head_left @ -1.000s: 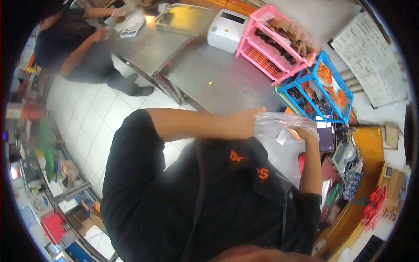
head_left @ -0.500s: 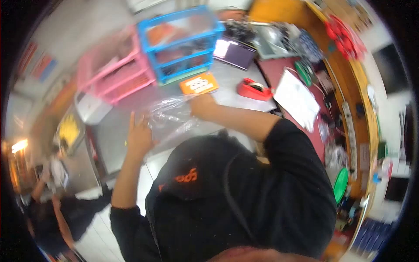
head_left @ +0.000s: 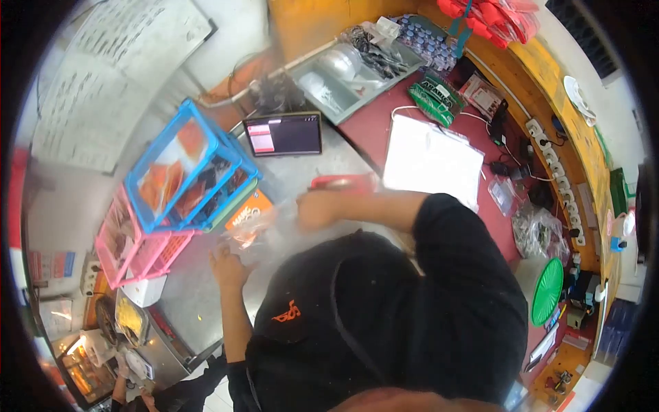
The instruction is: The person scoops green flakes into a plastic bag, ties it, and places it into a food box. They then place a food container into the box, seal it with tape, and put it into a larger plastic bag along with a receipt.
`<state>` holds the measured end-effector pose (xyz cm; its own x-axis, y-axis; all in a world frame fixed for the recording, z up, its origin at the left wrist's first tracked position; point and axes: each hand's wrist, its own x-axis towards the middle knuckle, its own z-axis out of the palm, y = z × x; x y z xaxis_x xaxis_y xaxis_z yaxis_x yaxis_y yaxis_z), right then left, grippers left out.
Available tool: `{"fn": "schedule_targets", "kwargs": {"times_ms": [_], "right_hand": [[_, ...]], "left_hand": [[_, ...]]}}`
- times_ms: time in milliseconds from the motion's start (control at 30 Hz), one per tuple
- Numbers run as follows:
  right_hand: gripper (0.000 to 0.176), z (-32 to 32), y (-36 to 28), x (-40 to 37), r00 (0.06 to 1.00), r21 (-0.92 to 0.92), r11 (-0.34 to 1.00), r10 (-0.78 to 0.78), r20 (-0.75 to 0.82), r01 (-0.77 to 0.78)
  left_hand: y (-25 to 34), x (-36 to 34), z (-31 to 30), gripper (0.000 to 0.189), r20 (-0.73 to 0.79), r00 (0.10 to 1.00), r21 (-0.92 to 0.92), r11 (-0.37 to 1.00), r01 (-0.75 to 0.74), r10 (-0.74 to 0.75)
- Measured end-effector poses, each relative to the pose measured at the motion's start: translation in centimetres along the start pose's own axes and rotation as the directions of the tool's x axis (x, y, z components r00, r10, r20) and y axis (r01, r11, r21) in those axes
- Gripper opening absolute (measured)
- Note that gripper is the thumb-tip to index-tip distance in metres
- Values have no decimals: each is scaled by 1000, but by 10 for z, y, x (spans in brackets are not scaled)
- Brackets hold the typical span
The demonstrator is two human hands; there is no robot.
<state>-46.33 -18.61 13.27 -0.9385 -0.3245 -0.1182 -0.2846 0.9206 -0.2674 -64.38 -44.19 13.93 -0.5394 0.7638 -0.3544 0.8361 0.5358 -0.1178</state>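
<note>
My left hand [head_left: 230, 268] is over the metal counter [head_left: 199, 299], its fingers apart and pointing away from me. Just beyond its fingertips a clear plastic bag [head_left: 247, 232] lies crumpled against an orange box [head_left: 251, 206] with white lettering. My right hand [head_left: 318, 210] is closed and slightly blurred, in front of a red tape dispenser [head_left: 347, 183] that my hand and forearm partly cover. A faint clear smear lies between the two hands. What the right fingers hold, if anything, I cannot make out.
Blue drawers [head_left: 185, 168] and a pink basket [head_left: 141, 240] stand at the left. Behind is a tablet [head_left: 283, 134]. On the right are a grey tray [head_left: 322, 96], white paper [head_left: 432, 158] and a green packet [head_left: 437, 97]. Another person's hand [head_left: 123, 364] shows lower left.
My view has turned to the right. My right hand has moved from beside the orange box to the tape dispenser. The plastic bag, earlier stretched between my hands, now lies by the box.
</note>
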Motion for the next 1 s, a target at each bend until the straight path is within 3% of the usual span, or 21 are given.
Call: {"fn": "schedule_targets", "kwargs": {"times_ms": [33, 67, 133, 200, 233, 267, 300, 400, 433, 500, 600, 633, 767, 1000], "right_hand": [[26, -9, 8, -19, 976, 37, 983, -173, -135, 179], [26, -13, 18, -31, 974, 38, 982, -179, -141, 186], [17, -18, 40, -49, 914, 378, 918, 43, -404, 124], [11, -2, 113, -55, 696, 215, 976, 167, -698, -18], [8, -18, 147, -67, 565, 547, 835, 477, -673, -54], [11, -19, 194, -76, 503, 289, 832, 525, -686, -474], [15, -39, 227, -94, 462, 209, 677, 664, -588, -706], [10, -35, 308, -116, 325, 37, 496, 622, -712, -868], [10, -39, 314, -118, 332, 45, 507, 626, -706, -861], [15, -52, 323, -123, 452, -70, 451, 848, -275, -890], [11, -61, 331, -129, 529, -148, 508, 824, -204, -848], [11, -58, 335, -131, 528, -140, 510, 803, -276, -849], [16, -55, 348, -146, 531, -67, 536, 797, -289, -842], [16, -57, 352, -161, 479, 111, 532, 821, -312, -839]], "left_hand": [[6, 9, 7, 65, 0, 1000, 8, 1000, 7, -7], [11, 17, 16, 65, -48, 999, -27, 1000, 2, -4], [29, 27, 9, 66, -86, 996, -58, 998, 3, -8], [58, 28, 0, 66, -82, 997, -80, 997, -6, -1], [72, 29, -11, 64, -47, 999, -79, 997, 4, -7], [83, 29, -18, 64, -31, 999, -84, 996, 22, -24], [93, 29, -23, 65, 23, 999, -85, 996, 27, -25], [113, 33, -29, 64, 104, 994, -70, 997, 46, -38], [117, 34, -30, 63, 122, 992, -56, 998, 38, -31], [121, 37, -28, 63, 127, 991, -44, 998, 41, -35], [127, 42, -38, 58, 124, 992, -34, 999, 25, -21], [129, 43, -41, 54, 124, 992, -30, 999, 11, -7], [126, 49, -31, 32, 106, 994, -28, 1000, -5, 8], [130, 53, -38, 31, 78, 997, -124, 992, -2, 12]]}}
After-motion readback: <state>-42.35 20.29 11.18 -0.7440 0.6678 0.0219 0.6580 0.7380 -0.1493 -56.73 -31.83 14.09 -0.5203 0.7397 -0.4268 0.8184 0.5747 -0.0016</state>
